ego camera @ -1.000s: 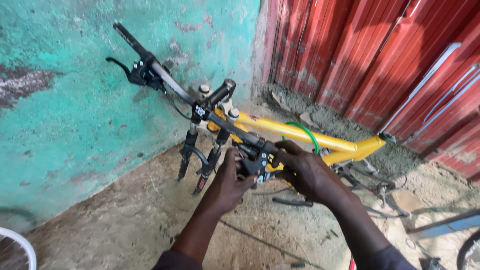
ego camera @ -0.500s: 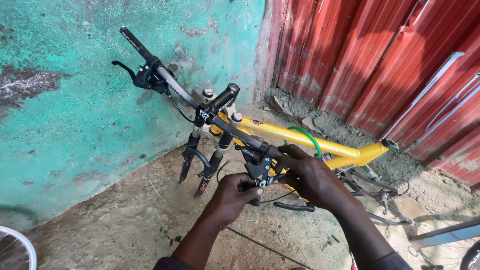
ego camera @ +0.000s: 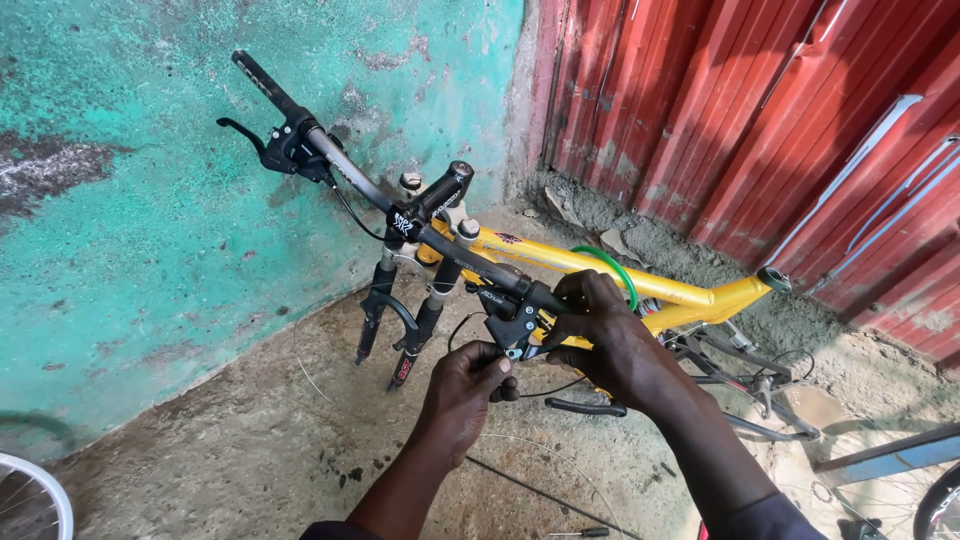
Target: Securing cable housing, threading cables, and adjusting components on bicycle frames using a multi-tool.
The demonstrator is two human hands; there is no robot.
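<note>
A yellow bicycle frame [ego camera: 600, 268] with a black suspension fork [ego camera: 385, 325] and no wheels stands on the ground against a teal wall. Its black handlebar [ego camera: 345, 172] runs from upper left to the middle. My right hand [ego camera: 600, 325] grips the near end of the bar, just behind the black brake lever and shifter unit [ego camera: 512, 320]. My left hand [ego camera: 465, 385] is below that unit, its fingers pinched on a thin black cable [ego camera: 545, 388] under the lever. A second brake lever [ego camera: 262, 140] sits at the far end of the bar.
A red corrugated metal wall [ego camera: 760, 120] stands behind the frame. A wheel rim [ego camera: 30, 500] shows at the lower left, another wheel [ego camera: 940, 505] and a blue bar [ego camera: 890, 452] at the lower right. A loose wire and a small screwdriver [ego camera: 580, 532] lie on the dirt floor.
My left hand has dropped from the lever unit to just below it, now pinching the cable. The right hand stays on the bar end. The view has shifted slightly.
</note>
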